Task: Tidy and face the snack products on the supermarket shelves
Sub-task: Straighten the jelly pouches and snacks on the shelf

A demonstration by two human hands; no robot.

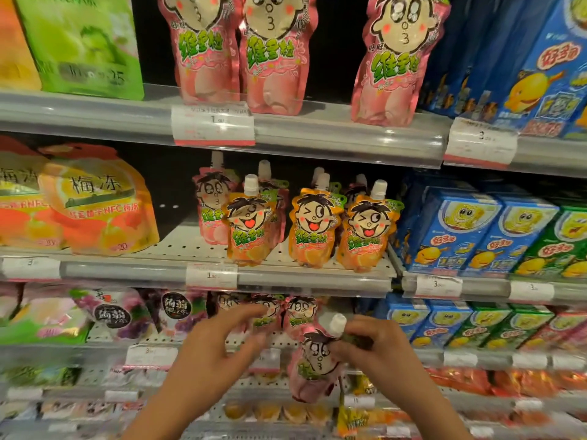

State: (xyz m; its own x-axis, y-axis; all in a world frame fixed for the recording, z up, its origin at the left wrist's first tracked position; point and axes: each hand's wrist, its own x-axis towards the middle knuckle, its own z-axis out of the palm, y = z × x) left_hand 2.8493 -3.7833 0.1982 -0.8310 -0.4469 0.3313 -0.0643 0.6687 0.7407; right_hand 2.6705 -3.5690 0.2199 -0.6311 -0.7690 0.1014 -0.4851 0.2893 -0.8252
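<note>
Three orange pouches [309, 228], three big pink pouches [273, 55]

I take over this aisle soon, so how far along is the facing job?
Done: three orange pouches stand upright, faces forward, at the middle shelf's front. In hand: the right hand grips a pink pouch near its cap, off the shelf; the left hand reaches toward the lower row. Left: shelving it; a pink pouch sits behind the orange ones.

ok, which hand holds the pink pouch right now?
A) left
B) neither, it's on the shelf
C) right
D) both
C: the right hand pinches the pink pouch just under its white cap, in front of the shelves, while the left hand is open with spread fingers beside it, not touching it.
</note>
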